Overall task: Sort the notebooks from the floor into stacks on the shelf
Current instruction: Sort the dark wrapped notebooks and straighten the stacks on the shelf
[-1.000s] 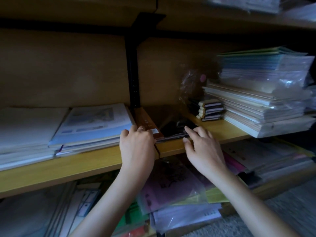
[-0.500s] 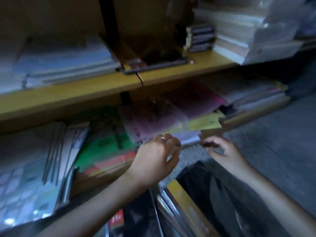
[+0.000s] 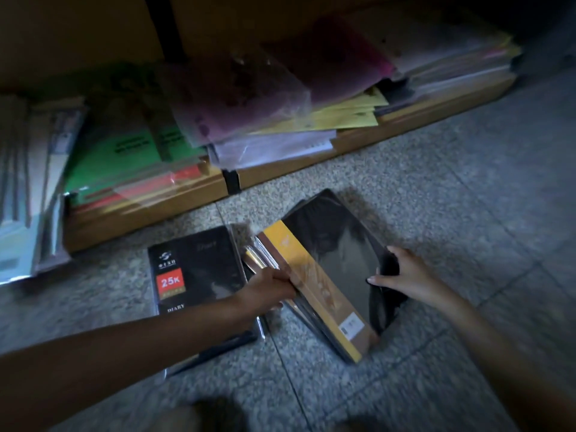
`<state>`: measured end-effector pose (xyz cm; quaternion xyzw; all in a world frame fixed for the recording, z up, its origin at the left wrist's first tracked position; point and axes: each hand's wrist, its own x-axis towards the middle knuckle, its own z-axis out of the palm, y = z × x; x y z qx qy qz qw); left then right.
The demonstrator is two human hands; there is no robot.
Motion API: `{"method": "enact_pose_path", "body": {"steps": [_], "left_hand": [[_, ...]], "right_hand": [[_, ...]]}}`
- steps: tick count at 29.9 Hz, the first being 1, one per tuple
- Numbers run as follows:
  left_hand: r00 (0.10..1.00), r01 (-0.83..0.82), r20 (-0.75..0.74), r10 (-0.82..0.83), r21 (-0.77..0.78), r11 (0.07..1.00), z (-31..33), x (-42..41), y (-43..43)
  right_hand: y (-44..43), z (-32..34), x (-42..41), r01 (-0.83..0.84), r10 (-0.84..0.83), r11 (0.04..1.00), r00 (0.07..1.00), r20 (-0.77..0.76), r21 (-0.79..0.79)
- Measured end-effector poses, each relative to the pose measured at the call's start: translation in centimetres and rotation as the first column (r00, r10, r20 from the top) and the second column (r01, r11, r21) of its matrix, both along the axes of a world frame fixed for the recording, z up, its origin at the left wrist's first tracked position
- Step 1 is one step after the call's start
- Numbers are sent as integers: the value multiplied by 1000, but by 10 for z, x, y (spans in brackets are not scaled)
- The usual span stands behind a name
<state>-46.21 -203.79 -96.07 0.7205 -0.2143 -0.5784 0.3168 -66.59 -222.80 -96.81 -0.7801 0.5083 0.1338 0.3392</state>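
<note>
Both hands have dropped from the upper shelf, where they were a second ago, down to the speckled floor (image 3: 420, 198) in the lower half of the frame. At lower centre the left hand (image 3: 268, 289) curls its fingers over the left edge of a black notebook with a yellow spine band (image 3: 327, 275), while the right hand (image 3: 402, 277) pinches that notebook's right edge, thumb on top of the cover. This notebook lies tilted on a small pile of similar wrapped books, whose edges show under its left side. Just to its left, flat on the floor, lies a black diary with a red "25K" label (image 3: 193, 275), partly crossed by the left forearm. Across the upper frame, the bottom shelf (image 3: 405, 126) holds loose stacks: green folders (image 3: 124, 151) at left, pink plastic sleeves (image 3: 243, 98) in the middle, and yellow sheets (image 3: 352, 116) beneath them.
</note>
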Motion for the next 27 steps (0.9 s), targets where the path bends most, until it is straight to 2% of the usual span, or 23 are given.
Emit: {"method": "enact_pose_path", "body": {"steps": [8, 12, 15, 16, 19, 22, 24, 25, 27], "left_hand": [[948, -211, -238, 209, 16, 977, 1, -11, 2], [923, -248, -291, 253, 57, 967, 4, -7, 0], [913, -246, -321, 253, 61, 967, 2, -5, -1], [909, -249, -332, 253, 54, 967, 1, -4, 0], [903, -249, -357, 238, 18, 968, 0, -3, 2], [919, -334, -243, 310, -65, 940, 3, -12, 5], [909, -386, -225, 352, -131, 913, 11, -19, 7], [912, -366, -261, 315, -173, 915, 18, -22, 8], [928, -226, -351, 124, -267, 937, 33, -29, 11]], "right_hand": [[-4, -5, -2, 71, -60, 995, 987, 151, -71], [-5, 0, -2, 197, -211, 978, 921, 328, 75], [-7, 14, -3, 125, -150, 988, 911, 384, 91], [-6, 20, -3, 102, -155, 984, 897, 415, 146], [2, 38, -1, 42, -222, 942, 824, 522, 334], [8, 48, -3, 82, -307, 922, 750, 586, 378], [11, 53, -6, 129, -399, 891, 681, 615, 436], [13, 55, -7, 164, -459, 867, 630, 626, 471], [13, 60, -8, 238, -574, 811, 501, 647, 535]]}}
